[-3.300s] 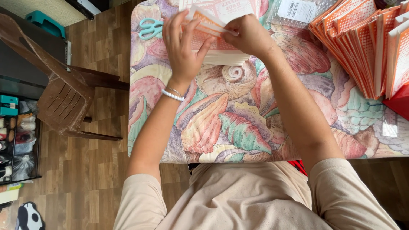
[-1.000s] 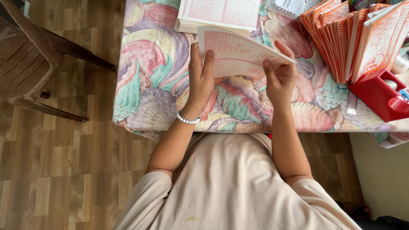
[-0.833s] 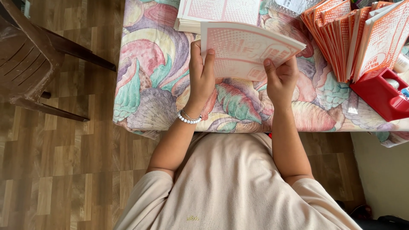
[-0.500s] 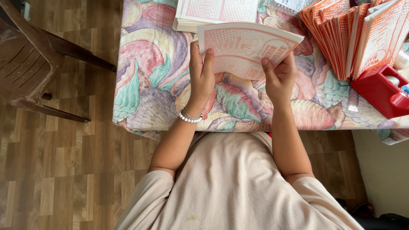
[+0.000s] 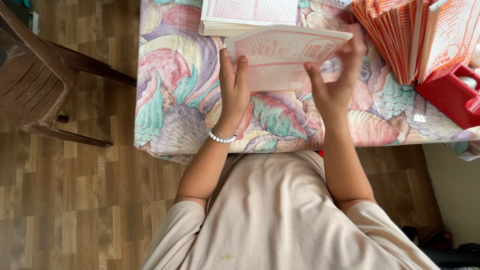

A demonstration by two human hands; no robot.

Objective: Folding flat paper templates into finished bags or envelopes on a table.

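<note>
Now the printed paper sheet [image 5: 285, 57] sits higher and flatter than half a second ago, just in front of the flat stack [image 5: 250, 15]; the left hand [image 5: 234, 87] grips its left edge; the right hand [image 5: 336, 82] pinches its right edge, fingers blurred mid-shift, suggesting folding underway.

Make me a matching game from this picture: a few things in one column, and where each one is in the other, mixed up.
Things:
1. printed sheet
2. flat stack of sheets
3. red tray
4. brown chair

Places:
a. on the wood floor, left of the table
b. at the table's right edge
c. held up between both hands
d. lying on the cloth at the table's far side

Pairs: 1-c, 2-d, 3-b, 4-a
</note>
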